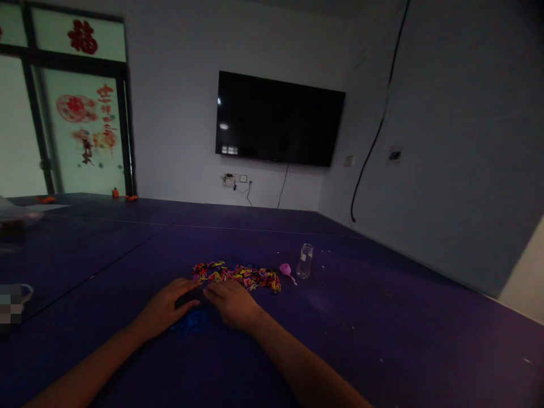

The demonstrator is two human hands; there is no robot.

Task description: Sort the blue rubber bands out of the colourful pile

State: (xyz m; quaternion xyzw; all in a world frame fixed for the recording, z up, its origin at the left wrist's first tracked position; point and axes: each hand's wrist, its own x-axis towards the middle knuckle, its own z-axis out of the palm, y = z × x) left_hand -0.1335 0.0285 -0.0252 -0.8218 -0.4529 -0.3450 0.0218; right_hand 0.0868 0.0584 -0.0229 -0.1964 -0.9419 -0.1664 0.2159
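Observation:
Both my hands rest close together on a dark blue table (382, 317). My left hand (164, 309) lies with fingers bent around a small dark thing that I cannot make out. My right hand (232, 303) is curled beside it, fingertips meeting the left hand's. Under and between them lies a small heap of blue bands (191, 323). Just beyond the hands stretches a pile of multicoloured small bands (240, 275).
A clear plastic bottle (305, 260) stands right of the pile, with a small pink object (285, 268) beside it. A wall-mounted black screen (278, 119) hangs behind. A glass door with red decorations (83, 122) is at far left. A clear bag (12, 218) lies at the left edge.

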